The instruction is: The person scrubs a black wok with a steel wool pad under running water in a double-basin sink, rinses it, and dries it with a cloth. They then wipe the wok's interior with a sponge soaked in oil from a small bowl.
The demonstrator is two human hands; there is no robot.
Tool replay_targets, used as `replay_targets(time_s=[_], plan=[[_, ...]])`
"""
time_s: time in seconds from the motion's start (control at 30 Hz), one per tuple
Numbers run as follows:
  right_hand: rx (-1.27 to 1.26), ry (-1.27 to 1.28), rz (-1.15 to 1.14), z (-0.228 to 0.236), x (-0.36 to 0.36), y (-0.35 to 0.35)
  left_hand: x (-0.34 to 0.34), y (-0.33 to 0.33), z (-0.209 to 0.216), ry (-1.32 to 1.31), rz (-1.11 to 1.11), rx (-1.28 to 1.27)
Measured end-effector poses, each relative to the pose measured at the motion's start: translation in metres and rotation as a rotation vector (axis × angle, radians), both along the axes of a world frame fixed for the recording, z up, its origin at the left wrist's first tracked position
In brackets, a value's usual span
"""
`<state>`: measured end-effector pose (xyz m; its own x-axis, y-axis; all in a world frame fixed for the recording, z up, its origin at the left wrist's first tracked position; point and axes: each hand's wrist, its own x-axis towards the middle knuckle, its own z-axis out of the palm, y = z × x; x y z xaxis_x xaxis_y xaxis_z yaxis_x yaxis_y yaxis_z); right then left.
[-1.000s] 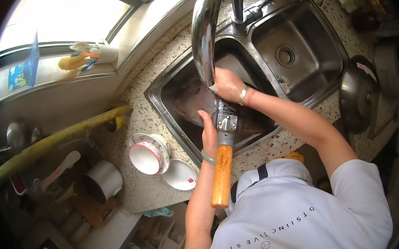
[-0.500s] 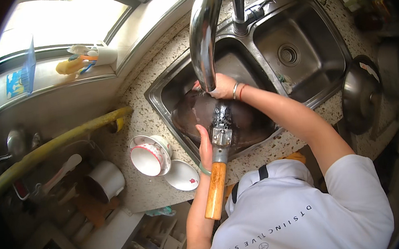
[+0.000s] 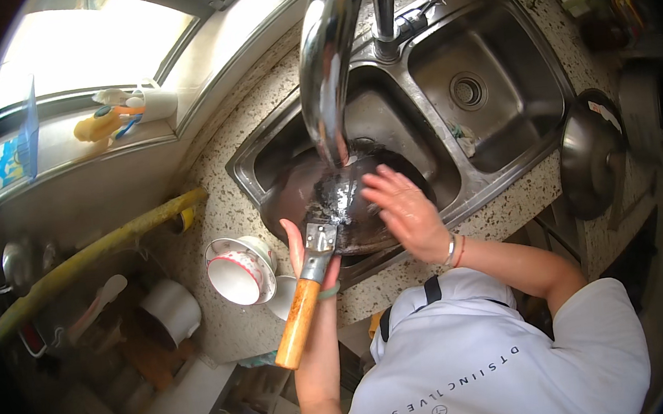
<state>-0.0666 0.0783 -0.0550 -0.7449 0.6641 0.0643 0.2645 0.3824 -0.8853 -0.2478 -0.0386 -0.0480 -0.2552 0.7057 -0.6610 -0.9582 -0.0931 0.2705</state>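
Note:
A dark wok (image 3: pixel 287 199) lies tilted in the left basin of the steel sink (image 3: pixel 461 199), under the chrome faucet (image 3: pixel 324 73). Its wet surface shines around the metal handle bracket. The wooden handle (image 3: pixel 298 320) points toward me and slightly left. My left hand (image 3: pixel 331 272) supports the wok at the handle's base, thumb up on the left side and most fingers hidden beneath. Over the wok's right part, my right hand (image 3: pixel 407 214) is open with fingers stretched out, holding nothing; whether it touches the metal I cannot tell.
Stacked bowls (image 3: pixel 235 278) and a white plate (image 3: pixel 280 298) stand on the speckled counter left of the sink. A dark pan lid (image 3: pixel 587 157) leans at the right. A yellow pole (image 3: pixel 99 255) juts in from the left. A white cup (image 3: pixel 158 104) lies on the windowsill.
My right hand has left the wok's far edge by the faucet and come back toward me, fingers spread. The handle has swung left along with my left hand.

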Motion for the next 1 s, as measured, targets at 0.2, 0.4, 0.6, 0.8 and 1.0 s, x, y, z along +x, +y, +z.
replay_targets(time_s=[0.2,0.4,0.6,0.8,1.0], plan=[[0.133,0.11,0.151,-0.012,-0.082,0.022,-0.011,0.002,0.002,-0.016,-0.047,0.012],[-0.403,-0.102,0.113,-0.172,-0.092,0.104,-0.022,0.015,0.002,-0.003,-0.058,0.038],[-0.828,-0.126,-0.154,-0.214,-0.035,0.085,-0.037,0.03,0.002,-0.026,-0.043,0.127],[-0.029,0.019,-0.142,-0.064,-0.059,0.05,-0.033,0.033,0.005,0.142,-0.053,0.115],[0.305,0.062,-0.107,0.034,-0.09,0.001,-0.043,0.027,-0.007,0.035,0.008,-0.019]])
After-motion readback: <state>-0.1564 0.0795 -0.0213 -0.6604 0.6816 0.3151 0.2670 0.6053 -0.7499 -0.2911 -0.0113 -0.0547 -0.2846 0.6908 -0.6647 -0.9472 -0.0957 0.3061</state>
